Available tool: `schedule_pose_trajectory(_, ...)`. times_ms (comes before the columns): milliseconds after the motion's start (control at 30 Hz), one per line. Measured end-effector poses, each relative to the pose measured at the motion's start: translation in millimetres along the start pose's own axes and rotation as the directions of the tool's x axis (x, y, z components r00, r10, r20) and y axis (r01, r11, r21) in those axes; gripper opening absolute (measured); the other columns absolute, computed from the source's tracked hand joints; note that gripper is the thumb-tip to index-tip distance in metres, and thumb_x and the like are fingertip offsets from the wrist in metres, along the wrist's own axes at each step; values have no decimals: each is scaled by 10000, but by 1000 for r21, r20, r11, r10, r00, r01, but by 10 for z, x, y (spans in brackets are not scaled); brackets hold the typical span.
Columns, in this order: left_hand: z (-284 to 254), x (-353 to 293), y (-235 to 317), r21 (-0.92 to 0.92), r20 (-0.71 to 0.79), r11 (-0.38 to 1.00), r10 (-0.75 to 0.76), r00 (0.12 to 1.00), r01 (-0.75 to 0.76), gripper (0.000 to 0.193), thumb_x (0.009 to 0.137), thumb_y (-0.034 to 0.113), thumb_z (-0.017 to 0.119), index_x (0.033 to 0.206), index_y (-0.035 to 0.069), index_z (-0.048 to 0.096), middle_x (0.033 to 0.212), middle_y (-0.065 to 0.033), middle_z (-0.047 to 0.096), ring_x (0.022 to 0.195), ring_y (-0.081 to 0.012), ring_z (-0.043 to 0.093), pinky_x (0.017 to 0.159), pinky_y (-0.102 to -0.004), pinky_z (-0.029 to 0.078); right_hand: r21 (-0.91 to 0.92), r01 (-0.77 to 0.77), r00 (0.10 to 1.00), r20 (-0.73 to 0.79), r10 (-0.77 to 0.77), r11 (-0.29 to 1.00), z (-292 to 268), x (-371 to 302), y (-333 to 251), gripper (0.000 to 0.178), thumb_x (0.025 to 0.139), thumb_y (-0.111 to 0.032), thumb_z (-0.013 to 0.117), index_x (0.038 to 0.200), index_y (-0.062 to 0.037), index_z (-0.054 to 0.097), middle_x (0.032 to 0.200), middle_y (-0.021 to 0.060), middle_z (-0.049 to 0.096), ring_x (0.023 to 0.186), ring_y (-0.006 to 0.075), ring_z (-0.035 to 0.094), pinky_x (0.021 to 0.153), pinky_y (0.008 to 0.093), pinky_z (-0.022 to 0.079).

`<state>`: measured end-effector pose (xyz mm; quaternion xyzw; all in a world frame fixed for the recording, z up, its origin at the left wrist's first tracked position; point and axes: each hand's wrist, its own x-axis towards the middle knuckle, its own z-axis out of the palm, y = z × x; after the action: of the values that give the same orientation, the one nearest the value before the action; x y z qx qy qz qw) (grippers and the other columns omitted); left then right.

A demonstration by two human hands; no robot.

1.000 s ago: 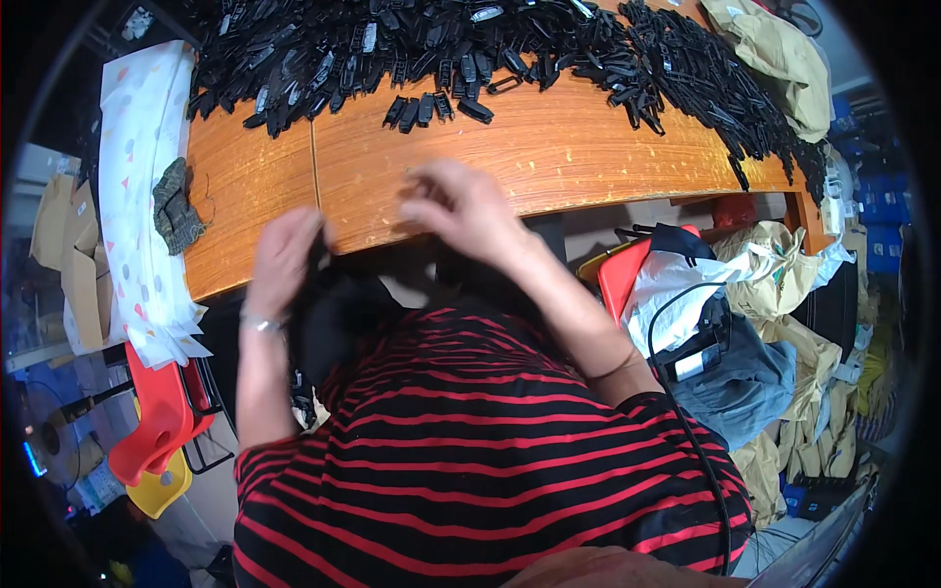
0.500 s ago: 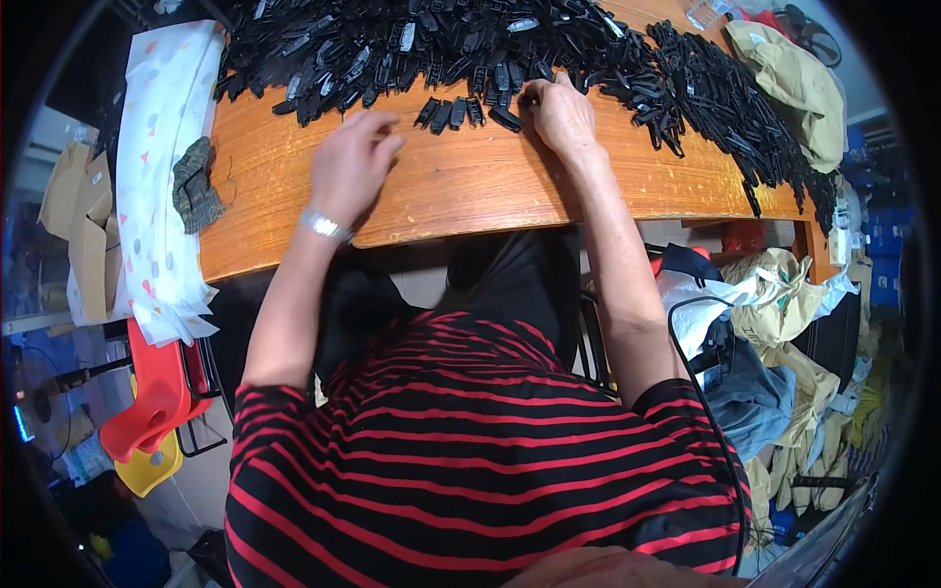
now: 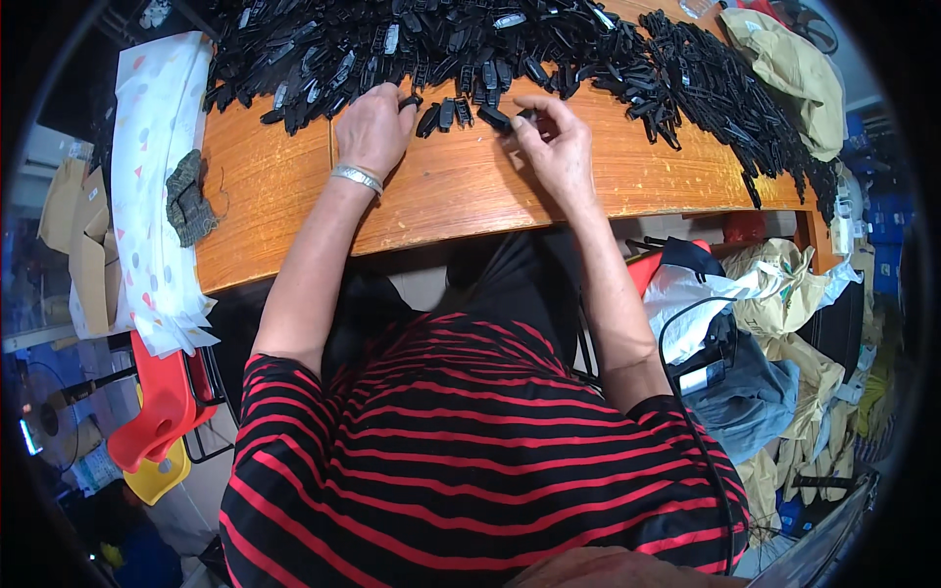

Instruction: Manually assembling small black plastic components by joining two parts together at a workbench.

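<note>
A big heap of small black plastic parts (image 3: 441, 44) covers the far side of the wooden table (image 3: 441, 186). My left hand (image 3: 374, 129) is at the heap's near edge, its thumb and finger closed on a small black plastic part (image 3: 410, 101). My right hand (image 3: 557, 147) pinches another black part (image 3: 526, 116) between thumb and fingers. Between the hands lie several loose oblong black pieces (image 3: 448, 115), and one more oblong piece (image 3: 493, 119) rests just left of my right fingertips. What exactly these parts are is too small to tell.
White patterned paper (image 3: 157, 196) hangs over the table's left end, with a dark knitted glove-like cloth (image 3: 189, 199) beside it. Thinner black strips (image 3: 730, 103) spread along the right. Red and yellow chairs (image 3: 157, 421) stand lower left; paper sacks (image 3: 774, 284) and clothes crowd the right side.
My left hand has moved right and farther from me, and now pinches a black part. My right hand has drawn back slightly from the heap with a part in its fingers.
</note>
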<state>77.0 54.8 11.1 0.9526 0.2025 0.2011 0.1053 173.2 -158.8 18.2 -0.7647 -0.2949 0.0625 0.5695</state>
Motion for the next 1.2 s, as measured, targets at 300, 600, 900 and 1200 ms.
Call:
schedule_pose_trajectory(300,-129,-421,245,-916,400,-132,-212,892,379,321,852,27,687,1116,14,506,908,-61,644,711,-93,627,576,-184,507,334,-133,991,57,121,933,320,-246,-215,126,845,-23,704,927,11,614,776,30,638,660,65,601,572,209,515)
schedule_pose_trajectory(600,-97,-558,473,-929,306,212,-23,952,303,376,836,-28,643,1199,-21,545,1005,-48,645,851,-78,620,742,-229,523,104,155,987,-47,-151,982,453,-272,-229,232,813,-26,716,1032,8,647,916,57,624,770,106,630,663,238,543)
schedule_pose_trajectory(900,-8,-689,539,-806,435,-415,67,898,422,298,936,88,595,1222,5,578,1099,-74,654,951,-129,633,815,-240,517,280,26,998,-59,-10,960,402,-395,-271,236,861,-34,683,1086,12,630,891,28,634,778,77,622,675,217,539)
schedule_pose_trajectory(1200,-12,-706,466,-879,409,-268,1,912,395,280,921,102,626,1189,18,617,1014,-35,665,857,-96,618,795,-227,504,308,65,997,-65,-47,949,324,-428,-346,240,866,-24,670,1095,24,619,924,37,627,801,80,619,687,235,551)
